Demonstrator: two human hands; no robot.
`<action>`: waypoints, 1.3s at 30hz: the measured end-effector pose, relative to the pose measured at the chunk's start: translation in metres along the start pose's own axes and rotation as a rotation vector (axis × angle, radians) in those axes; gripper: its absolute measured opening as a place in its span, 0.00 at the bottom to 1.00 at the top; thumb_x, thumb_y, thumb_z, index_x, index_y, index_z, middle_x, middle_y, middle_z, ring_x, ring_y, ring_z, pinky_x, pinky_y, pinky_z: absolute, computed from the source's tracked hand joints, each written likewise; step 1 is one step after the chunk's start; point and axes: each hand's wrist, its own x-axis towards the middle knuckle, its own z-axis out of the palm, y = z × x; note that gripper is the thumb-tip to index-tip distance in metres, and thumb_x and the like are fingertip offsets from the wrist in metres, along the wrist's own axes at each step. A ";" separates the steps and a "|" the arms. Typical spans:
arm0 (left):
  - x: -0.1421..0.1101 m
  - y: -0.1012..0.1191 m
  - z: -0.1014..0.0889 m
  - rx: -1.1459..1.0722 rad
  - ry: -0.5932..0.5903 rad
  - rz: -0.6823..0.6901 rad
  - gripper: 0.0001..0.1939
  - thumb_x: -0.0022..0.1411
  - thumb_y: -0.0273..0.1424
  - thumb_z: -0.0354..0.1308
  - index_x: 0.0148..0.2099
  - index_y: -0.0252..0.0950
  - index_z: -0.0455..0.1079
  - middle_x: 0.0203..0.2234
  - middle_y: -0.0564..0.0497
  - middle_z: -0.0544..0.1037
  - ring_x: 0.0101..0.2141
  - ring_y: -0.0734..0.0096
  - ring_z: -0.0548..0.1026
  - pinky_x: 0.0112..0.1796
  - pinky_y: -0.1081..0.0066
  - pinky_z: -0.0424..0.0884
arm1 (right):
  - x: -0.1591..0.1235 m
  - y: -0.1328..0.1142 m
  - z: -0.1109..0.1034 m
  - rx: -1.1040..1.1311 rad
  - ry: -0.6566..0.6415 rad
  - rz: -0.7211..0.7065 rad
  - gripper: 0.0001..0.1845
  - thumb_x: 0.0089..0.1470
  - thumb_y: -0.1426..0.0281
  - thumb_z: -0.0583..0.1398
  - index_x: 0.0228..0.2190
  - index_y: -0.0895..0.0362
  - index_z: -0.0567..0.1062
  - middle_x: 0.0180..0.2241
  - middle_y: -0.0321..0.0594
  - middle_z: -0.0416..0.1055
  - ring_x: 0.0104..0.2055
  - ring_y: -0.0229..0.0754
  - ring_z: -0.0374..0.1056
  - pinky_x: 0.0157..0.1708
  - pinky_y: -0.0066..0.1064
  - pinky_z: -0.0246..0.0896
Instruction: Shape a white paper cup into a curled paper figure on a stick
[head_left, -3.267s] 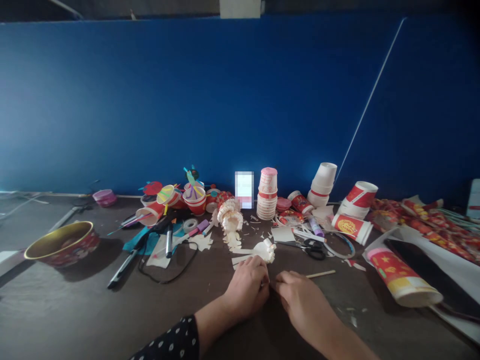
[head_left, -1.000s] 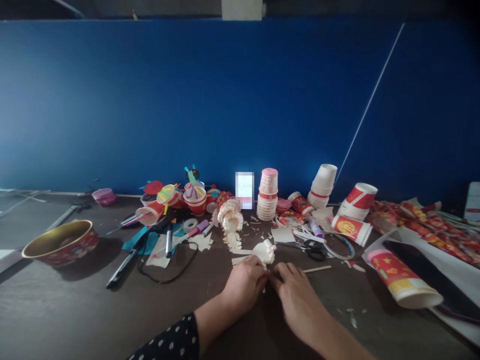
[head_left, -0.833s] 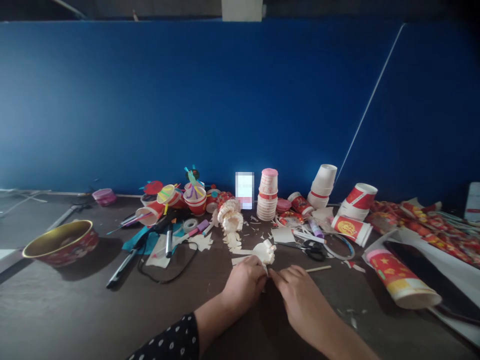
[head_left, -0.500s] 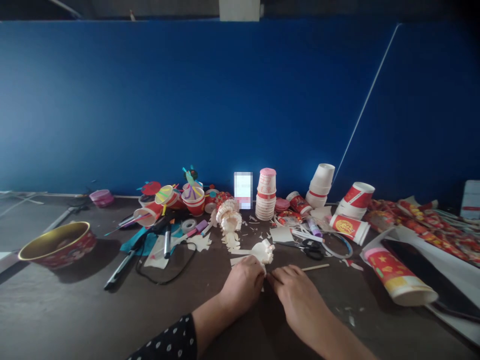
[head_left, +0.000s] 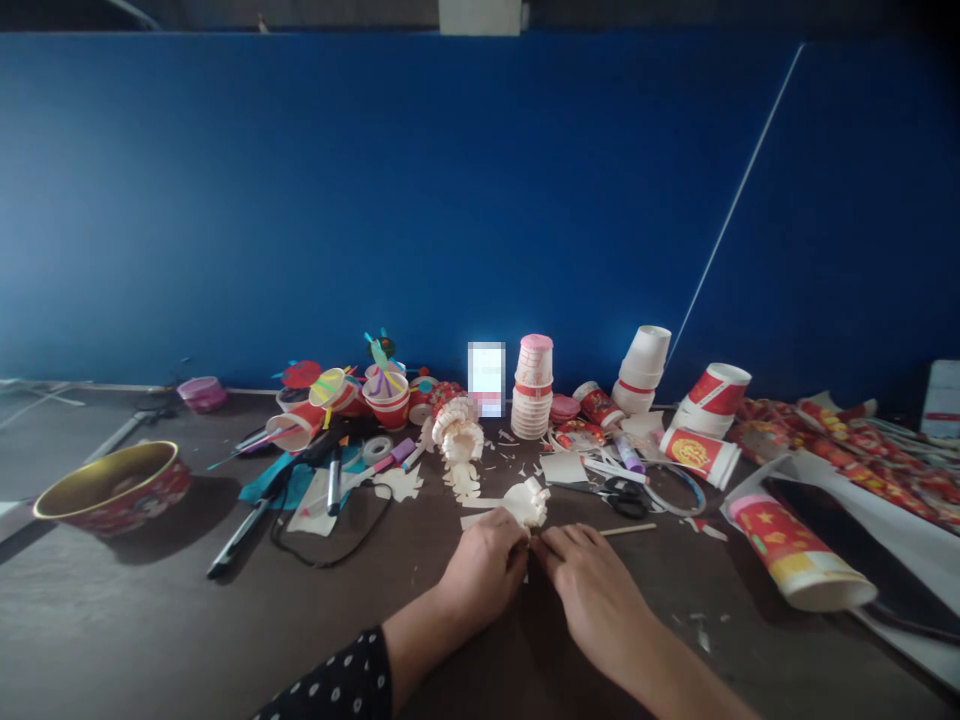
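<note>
My left hand (head_left: pixel 480 572) and my right hand (head_left: pixel 589 585) rest side by side on the dark table (head_left: pixel 150 620), fingertips pinched together over a small pale paper piece I cannot make out. Just beyond the fingertips lies a white cut-paper flower (head_left: pixel 526 501). A thin wooden stick (head_left: pixel 626 528) lies to the right of my right hand. A second curled paper piece (head_left: pixel 459 428) stands further back among paper scraps.
A gold-lined bowl (head_left: pixel 105 487) sits at the left. Black scissors (head_left: pixel 624 495), pens, a tape roll (head_left: pixel 379 448) and a black cord lie mid-table. Stacked paper cups (head_left: pixel 533 387) line the blue wall. A red tube (head_left: pixel 796 552) and patterned paper lie at the right.
Both hands have slid a little further from me, toward the paper flower, staying pinched together. The camera view has shifted slightly.
</note>
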 end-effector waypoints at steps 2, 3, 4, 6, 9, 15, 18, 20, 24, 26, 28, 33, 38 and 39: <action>0.001 0.000 -0.001 -0.027 -0.027 -0.001 0.06 0.54 0.21 0.52 0.27 0.33 0.67 0.26 0.49 0.70 0.31 0.70 0.67 0.32 0.74 0.63 | 0.001 0.000 0.001 0.002 0.006 0.005 0.18 0.56 0.79 0.49 0.43 0.58 0.73 0.40 0.43 0.71 0.42 0.42 0.62 0.46 0.35 0.49; 0.001 0.000 -0.002 -0.039 -0.037 -0.005 0.06 0.55 0.22 0.52 0.27 0.33 0.68 0.27 0.49 0.70 0.31 0.69 0.68 0.33 0.74 0.63 | 0.001 -0.001 0.002 0.002 0.016 0.008 0.18 0.56 0.80 0.49 0.43 0.58 0.73 0.40 0.43 0.70 0.43 0.42 0.62 0.47 0.34 0.49; 0.002 0.000 -0.002 -0.047 -0.044 -0.010 0.07 0.55 0.22 0.52 0.27 0.33 0.69 0.27 0.49 0.71 0.32 0.70 0.68 0.33 0.74 0.63 | 0.001 -0.001 0.003 0.001 0.030 0.012 0.18 0.57 0.79 0.49 0.43 0.58 0.73 0.41 0.44 0.70 0.44 0.43 0.61 0.47 0.34 0.49; 0.003 -0.001 -0.001 -0.050 -0.049 -0.020 0.08 0.57 0.22 0.52 0.27 0.33 0.70 0.27 0.49 0.71 0.31 0.70 0.68 0.33 0.75 0.64 | 0.000 -0.002 0.005 -0.005 0.048 0.022 0.17 0.57 0.79 0.49 0.43 0.58 0.73 0.42 0.44 0.69 0.45 0.44 0.60 0.47 0.35 0.50; 0.004 -0.003 0.001 -0.018 -0.043 -0.019 0.10 0.58 0.24 0.52 0.26 0.33 0.70 0.27 0.49 0.71 0.30 0.71 0.68 0.32 0.75 0.64 | -0.001 0.000 0.005 0.008 0.049 0.036 0.17 0.56 0.78 0.49 0.42 0.56 0.73 0.41 0.44 0.69 0.43 0.44 0.61 0.44 0.34 0.52; 0.007 -0.004 0.004 0.078 -0.042 -0.025 0.10 0.56 0.22 0.52 0.24 0.33 0.69 0.25 0.51 0.70 0.30 0.72 0.68 0.31 0.76 0.62 | -0.005 0.020 -0.004 0.153 0.052 0.074 0.24 0.53 0.82 0.48 0.48 0.56 0.70 0.41 0.42 0.72 0.44 0.40 0.65 0.49 0.33 0.50; 0.008 -0.003 0.003 0.090 -0.068 -0.035 0.09 0.56 0.22 0.53 0.24 0.33 0.69 0.25 0.51 0.70 0.31 0.71 0.69 0.32 0.76 0.61 | -0.009 0.031 -0.007 0.135 0.039 0.137 0.23 0.52 0.82 0.47 0.45 0.57 0.73 0.44 0.43 0.73 0.46 0.41 0.66 0.51 0.35 0.49; 0.008 -0.002 0.002 0.100 -0.080 -0.034 0.09 0.57 0.22 0.53 0.25 0.33 0.69 0.26 0.50 0.71 0.31 0.71 0.69 0.32 0.75 0.62 | -0.012 0.033 -0.008 0.112 0.024 0.137 0.23 0.53 0.82 0.47 0.45 0.56 0.73 0.45 0.43 0.72 0.46 0.41 0.67 0.51 0.36 0.49; 0.005 0.000 0.000 0.162 -0.097 -0.024 0.11 0.60 0.24 0.50 0.25 0.33 0.68 0.27 0.50 0.70 0.31 0.70 0.68 0.33 0.75 0.63 | -0.012 0.029 -0.008 0.018 -0.007 0.137 0.23 0.51 0.83 0.48 0.43 0.58 0.74 0.42 0.45 0.73 0.44 0.43 0.68 0.49 0.35 0.52; 0.004 0.001 -0.001 0.220 -0.116 -0.011 0.13 0.61 0.24 0.49 0.25 0.33 0.68 0.28 0.49 0.70 0.32 0.70 0.68 0.33 0.74 0.64 | -0.010 0.027 -0.008 -0.016 -0.028 0.135 0.22 0.50 0.83 0.49 0.42 0.59 0.74 0.41 0.45 0.74 0.43 0.43 0.68 0.47 0.35 0.53; 0.003 0.004 -0.001 0.279 -0.133 -0.002 0.12 0.61 0.24 0.48 0.26 0.34 0.69 0.29 0.48 0.70 0.33 0.69 0.68 0.34 0.72 0.64 | -0.009 0.025 -0.008 -0.036 -0.044 0.130 0.23 0.50 0.84 0.48 0.44 0.59 0.74 0.42 0.47 0.73 0.44 0.43 0.68 0.47 0.35 0.53; 0.004 0.008 -0.001 0.414 -0.190 -0.008 0.11 0.61 0.24 0.47 0.31 0.33 0.70 0.32 0.45 0.71 0.35 0.64 0.66 0.34 0.68 0.66 | -0.007 0.024 -0.009 -0.074 -0.088 0.139 0.24 0.52 0.83 0.47 0.47 0.62 0.71 0.45 0.49 0.71 0.46 0.45 0.66 0.47 0.37 0.52; 0.003 0.013 -0.002 0.472 -0.150 0.022 0.09 0.60 0.23 0.48 0.34 0.31 0.70 0.33 0.42 0.70 0.37 0.57 0.65 0.36 0.62 0.64 | -0.005 0.022 -0.007 -0.116 -0.090 0.135 0.23 0.53 0.82 0.47 0.47 0.61 0.71 0.45 0.50 0.71 0.46 0.46 0.66 0.47 0.36 0.53; 0.003 0.013 -0.002 0.475 -0.136 0.036 0.09 0.59 0.23 0.48 0.35 0.32 0.70 0.33 0.42 0.70 0.38 0.57 0.64 0.36 0.61 0.64 | -0.005 0.022 -0.007 -0.126 -0.092 0.137 0.23 0.53 0.82 0.47 0.47 0.62 0.71 0.45 0.50 0.71 0.45 0.46 0.66 0.46 0.37 0.53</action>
